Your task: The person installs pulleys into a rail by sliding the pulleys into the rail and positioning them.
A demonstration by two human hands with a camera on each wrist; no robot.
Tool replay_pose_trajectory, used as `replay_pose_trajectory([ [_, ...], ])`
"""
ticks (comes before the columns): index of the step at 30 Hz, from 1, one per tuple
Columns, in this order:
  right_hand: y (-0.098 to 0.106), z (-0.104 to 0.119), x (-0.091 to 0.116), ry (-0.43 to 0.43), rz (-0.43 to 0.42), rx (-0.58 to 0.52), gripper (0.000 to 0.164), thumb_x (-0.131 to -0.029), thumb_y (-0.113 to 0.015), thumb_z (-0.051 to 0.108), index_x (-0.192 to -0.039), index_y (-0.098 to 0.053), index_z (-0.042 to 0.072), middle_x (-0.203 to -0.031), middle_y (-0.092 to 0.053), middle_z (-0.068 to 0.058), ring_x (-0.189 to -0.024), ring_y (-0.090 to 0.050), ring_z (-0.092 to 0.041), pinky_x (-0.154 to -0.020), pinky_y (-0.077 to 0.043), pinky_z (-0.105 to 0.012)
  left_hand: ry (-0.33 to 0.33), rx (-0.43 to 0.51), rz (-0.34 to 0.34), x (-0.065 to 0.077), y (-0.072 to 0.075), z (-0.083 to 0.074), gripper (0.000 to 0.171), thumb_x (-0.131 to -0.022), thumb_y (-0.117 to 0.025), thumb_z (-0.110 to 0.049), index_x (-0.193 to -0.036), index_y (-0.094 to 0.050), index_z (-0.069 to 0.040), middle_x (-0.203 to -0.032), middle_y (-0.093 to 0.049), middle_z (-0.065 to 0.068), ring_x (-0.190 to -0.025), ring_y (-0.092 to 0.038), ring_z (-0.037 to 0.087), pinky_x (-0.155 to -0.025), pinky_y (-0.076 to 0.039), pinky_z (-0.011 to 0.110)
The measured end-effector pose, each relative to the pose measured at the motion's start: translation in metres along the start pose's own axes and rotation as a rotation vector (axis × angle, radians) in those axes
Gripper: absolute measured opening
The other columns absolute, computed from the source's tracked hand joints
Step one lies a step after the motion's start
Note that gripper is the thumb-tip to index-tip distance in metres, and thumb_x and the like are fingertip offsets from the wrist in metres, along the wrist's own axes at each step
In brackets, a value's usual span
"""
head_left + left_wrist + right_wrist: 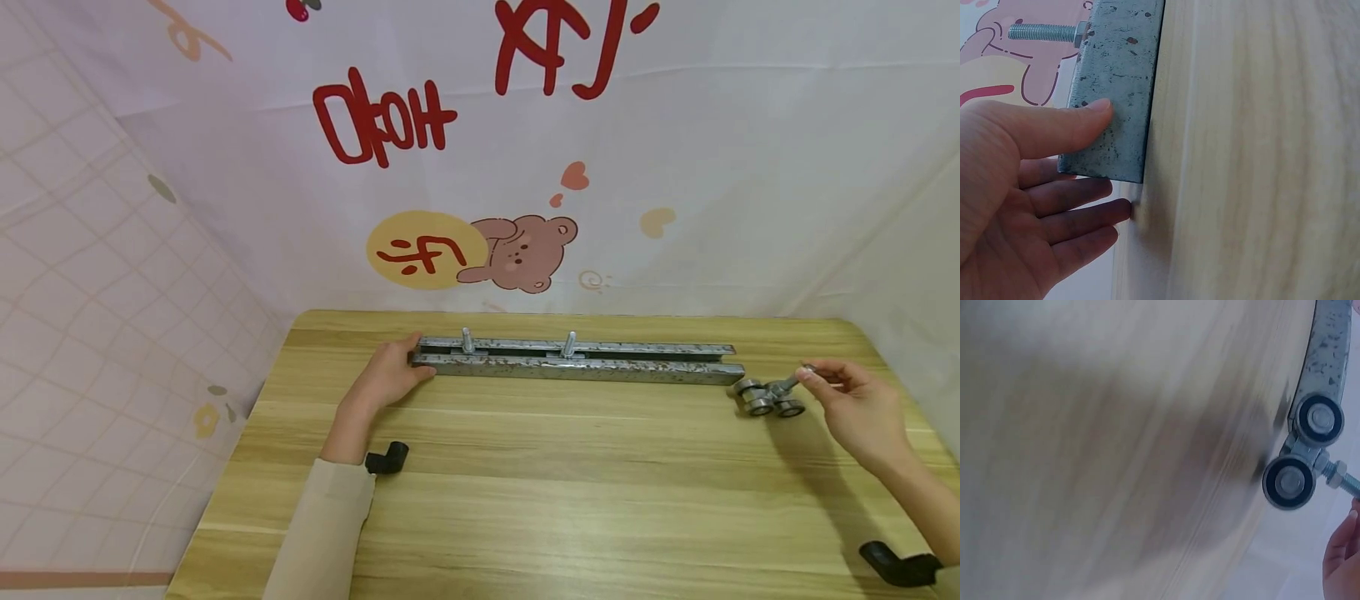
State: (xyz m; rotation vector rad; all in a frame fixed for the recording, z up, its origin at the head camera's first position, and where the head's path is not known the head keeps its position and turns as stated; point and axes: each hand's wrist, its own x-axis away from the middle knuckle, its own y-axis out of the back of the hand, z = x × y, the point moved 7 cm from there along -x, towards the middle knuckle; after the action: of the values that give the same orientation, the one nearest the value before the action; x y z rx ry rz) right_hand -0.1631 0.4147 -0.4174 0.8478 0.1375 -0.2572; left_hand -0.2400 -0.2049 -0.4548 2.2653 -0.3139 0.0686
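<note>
A long grey metal track (pixel 585 372) with a slotted top and worn, speckled faces lies across the back of the table. Two threaded bolts (pixel 467 340) stick up out of its slot. My left hand (pixel 386 371) holds the track's left end, thumb on the front face, as the left wrist view shows. Beside the right end, a four-wheeled roller trolley (pixel 761 400) is tilted, its wheels towards the track. My right hand (pixel 862 408) pinches the trolley's threaded stem. In the right wrist view two wheels (pixel 1289 482) show close by the track's end (pixel 1325 362).
The wood-grain table (pixel 570 500) reaches forward from a white printed cloth (pixel 720 167) hanging right behind the track. More cloth hangs at the left and right sides. A black bent piece (pixel 387 458) sits at each wrist.
</note>
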Motion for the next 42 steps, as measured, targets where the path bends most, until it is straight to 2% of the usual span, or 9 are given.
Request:
replay_pose_trajectory([
  [6,0.005,-0.007,-0.008,-0.005,-0.051,0.029,0.036,-0.109,-0.059,0.021,-0.123,-0.064,-0.012,-0.092,-0.048,0.044,-0.083,-0.045,0.018,-0.059,-0.041,-0.012,-0.002,-0.002,-0.001,-0.001,-0.001,0.0,0.079,-0.099,-0.076,-0.022,-0.162,-0.035,0.0,-0.153,-0.051,0.025,-0.118,-0.063,0.032,-0.092,-0.049,0.046],
  [14,0.006,-0.014,-0.022,-0.052,-0.069,0.054,0.042,-0.11,-0.058,0.029,-0.127,-0.063,-0.009,-0.09,-0.046,0.04,-0.083,-0.043,0.017,-0.061,-0.039,-0.011,-0.001,-0.002,0.001,0.0,-0.001,0.0,0.078,-0.099,-0.075,-0.022,-0.163,-0.035,-0.001,-0.152,-0.052,0.025,-0.118,-0.063,0.033,-0.091,-0.049,0.046],
  [21,0.006,-0.016,-0.035,-0.029,-0.065,-0.058,0.005,-0.107,-0.063,0.026,-0.11,-0.067,0.026,-0.088,-0.055,0.038,-0.081,-0.05,0.014,-0.059,-0.041,-0.012,0.006,0.012,0.0,0.0,-0.001,0.0,0.078,-0.099,-0.075,-0.022,-0.162,-0.035,0.0,-0.155,-0.049,0.025,-0.136,-0.054,0.038,-0.102,-0.049,0.051],
  [24,0.003,-0.013,-0.039,-0.012,-0.071,-0.063,0.01,-0.107,-0.063,0.024,-0.111,-0.069,0.017,-0.088,-0.055,0.037,-0.08,-0.051,0.014,-0.059,-0.042,-0.013,0.007,0.012,0.0,0.0,-0.002,0.0,0.078,-0.099,-0.075,-0.022,-0.162,-0.035,0.0,-0.156,-0.049,0.024,-0.135,-0.055,0.037,-0.101,-0.049,0.051],
  [28,-0.002,-0.011,-0.043,0.007,-0.087,-0.081,0.011,-0.106,-0.064,0.019,-0.11,-0.069,0.01,-0.086,-0.055,0.038,-0.078,-0.052,0.015,-0.058,-0.043,-0.012,0.007,0.001,-0.002,0.0,-0.002,0.001,0.078,-0.099,-0.075,-0.023,-0.163,-0.035,-0.001,-0.155,-0.05,0.024,-0.118,-0.062,0.032,-0.093,-0.049,0.046],
  [30,-0.003,-0.01,-0.044,0.011,-0.086,-0.09,0.006,-0.105,-0.065,0.018,-0.108,-0.069,0.015,-0.085,-0.056,0.038,-0.078,-0.053,0.015,-0.057,-0.043,-0.012,0.006,-0.002,-0.004,0.0,-0.002,0.001,0.078,-0.099,-0.075,-0.023,-0.163,-0.035,-0.002,-0.154,-0.05,0.024,-0.111,-0.062,0.03,-0.09,-0.048,0.045],
  [38,-0.007,-0.005,-0.048,0.053,-0.106,-0.101,0.018,-0.103,-0.068,0.013,-0.11,-0.072,-0.003,-0.084,-0.057,0.038,-0.077,-0.054,0.015,-0.058,-0.042,-0.01,-0.001,-0.005,-0.006,0.0,-0.001,0.001,0.078,-0.099,-0.075,-0.023,-0.163,-0.035,-0.002,-0.155,-0.05,0.024,-0.11,-0.063,0.031,-0.093,-0.048,0.046],
  [40,-0.007,-0.004,-0.048,0.059,-0.112,-0.099,0.018,-0.103,-0.068,0.013,-0.109,-0.071,-0.004,-0.083,-0.057,0.038,-0.076,-0.054,0.014,-0.057,-0.042,-0.01,-0.003,-0.005,-0.006,0.0,-0.001,0.001,0.078,-0.1,-0.075,-0.023,-0.163,-0.035,-0.002,-0.154,-0.051,0.024,-0.106,-0.063,0.031,-0.091,-0.048,0.045],
  [42,-0.008,-0.004,-0.048,0.055,-0.108,-0.111,0.011,-0.103,-0.068,0.012,-0.107,-0.073,0.002,-0.082,-0.058,0.038,-0.076,-0.054,0.014,-0.056,-0.041,-0.01,-0.004,-0.002,-0.005,-0.001,-0.002,0.001,0.078,-0.1,-0.075,-0.023,-0.163,-0.035,-0.001,-0.154,-0.051,0.024,-0.108,-0.064,0.031,-0.092,-0.048,0.046],
])
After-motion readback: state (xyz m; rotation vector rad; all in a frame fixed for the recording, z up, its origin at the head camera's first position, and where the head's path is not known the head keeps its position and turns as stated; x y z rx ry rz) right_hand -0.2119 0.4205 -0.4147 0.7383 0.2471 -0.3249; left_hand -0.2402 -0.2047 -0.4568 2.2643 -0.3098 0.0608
